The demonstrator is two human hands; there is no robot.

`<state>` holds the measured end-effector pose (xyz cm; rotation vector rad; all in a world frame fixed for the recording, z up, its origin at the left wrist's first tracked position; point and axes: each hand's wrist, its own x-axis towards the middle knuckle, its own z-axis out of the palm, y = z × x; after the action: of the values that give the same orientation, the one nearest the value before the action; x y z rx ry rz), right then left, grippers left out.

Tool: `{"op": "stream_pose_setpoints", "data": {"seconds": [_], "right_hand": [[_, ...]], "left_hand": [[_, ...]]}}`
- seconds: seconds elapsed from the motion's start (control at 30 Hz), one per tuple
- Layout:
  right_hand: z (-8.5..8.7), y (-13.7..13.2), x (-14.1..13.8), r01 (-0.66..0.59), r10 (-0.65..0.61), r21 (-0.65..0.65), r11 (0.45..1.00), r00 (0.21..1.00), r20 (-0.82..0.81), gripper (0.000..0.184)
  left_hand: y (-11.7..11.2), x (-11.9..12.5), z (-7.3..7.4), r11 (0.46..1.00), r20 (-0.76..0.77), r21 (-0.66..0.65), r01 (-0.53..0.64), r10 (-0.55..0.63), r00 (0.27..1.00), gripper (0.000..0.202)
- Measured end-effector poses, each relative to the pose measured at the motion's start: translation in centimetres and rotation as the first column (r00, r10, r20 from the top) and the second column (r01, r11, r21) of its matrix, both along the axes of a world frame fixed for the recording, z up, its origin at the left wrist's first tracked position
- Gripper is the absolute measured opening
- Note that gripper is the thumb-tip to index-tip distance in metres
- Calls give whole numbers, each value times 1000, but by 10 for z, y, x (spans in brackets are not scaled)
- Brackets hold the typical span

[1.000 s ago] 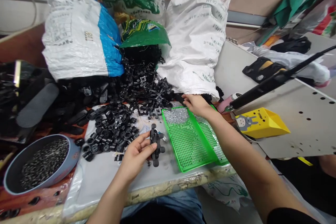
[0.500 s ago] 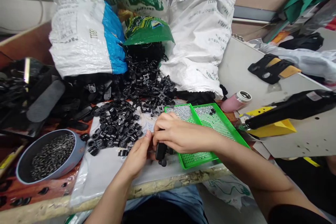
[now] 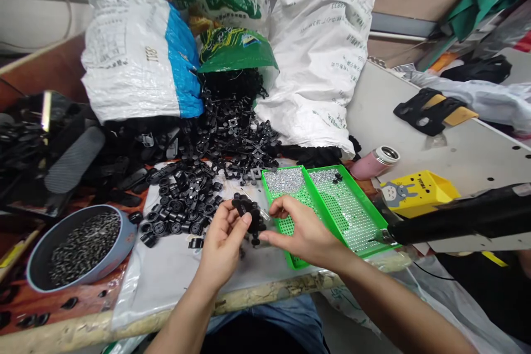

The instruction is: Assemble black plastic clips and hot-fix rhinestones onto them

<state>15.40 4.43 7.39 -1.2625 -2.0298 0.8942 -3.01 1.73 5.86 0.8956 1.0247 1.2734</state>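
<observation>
My left hand [image 3: 222, 240] is closed around a black plastic part [image 3: 250, 215] and holds it up over the white sheet [image 3: 170, 276]. My right hand [image 3: 299, 229] is right beside the part, thumb and fingers pinched at its right side; what the fingers pinch is too small to see. Just behind my right hand lie two green mesh trays [image 3: 352, 215], with small silvery screws [image 3: 286, 180] heaped at their far ends. A heap of black plastic rings and parts [image 3: 186, 204] lies to the left of my hands.
A grey bowl [image 3: 39, 265] of small dark pieces sits at the left. Woven sacks [image 3: 136, 55] spill black parts at the back. A pink flask [image 3: 373, 161], a yellow box [image 3: 418, 193] and a black hanging tool [image 3: 464, 215] are at the right.
My right hand came back from the far end of the trays to the black part. My left hand has lifted and turned the part. The black tool swung lower on the right.
</observation>
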Motion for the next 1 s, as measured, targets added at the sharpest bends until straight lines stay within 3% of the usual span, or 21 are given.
{"op": "stream_pose_setpoints", "data": {"seconds": [0.1,0.2,0.3,0.37,0.43,0.53,0.7,1.0], "right_hand": [[-10,-3,-3,-100,87,-108,989,989,-122,21],[-9,0,1,-179,174,-12,984,971,-165,19],[-1,7,12,-244,250,187,952,968,-11,36],[4,13,18,-323,310,299,898,946,92,42],[6,17,21,-384,348,366,848,923,163,43],[6,20,22,-433,367,405,805,900,234,43],[7,21,21,-458,372,436,775,888,270,40],[7,24,22,-449,426,416,791,892,152,37]], "left_hand": [[-6,3,4,999,37,45,26,-28,999,33],[-10,-5,5,997,8,43,67,-68,998,28],[-11,-22,8,988,-39,-26,153,-154,987,26],[-11,-31,12,958,24,-142,248,-247,969,30],[-11,-36,17,912,112,-231,338,-320,941,31],[-10,-37,22,867,197,-264,423,-381,903,31],[-8,-35,18,823,339,-329,463,-355,871,35],[-14,-29,8,816,476,-353,458,-264,839,43]]}}
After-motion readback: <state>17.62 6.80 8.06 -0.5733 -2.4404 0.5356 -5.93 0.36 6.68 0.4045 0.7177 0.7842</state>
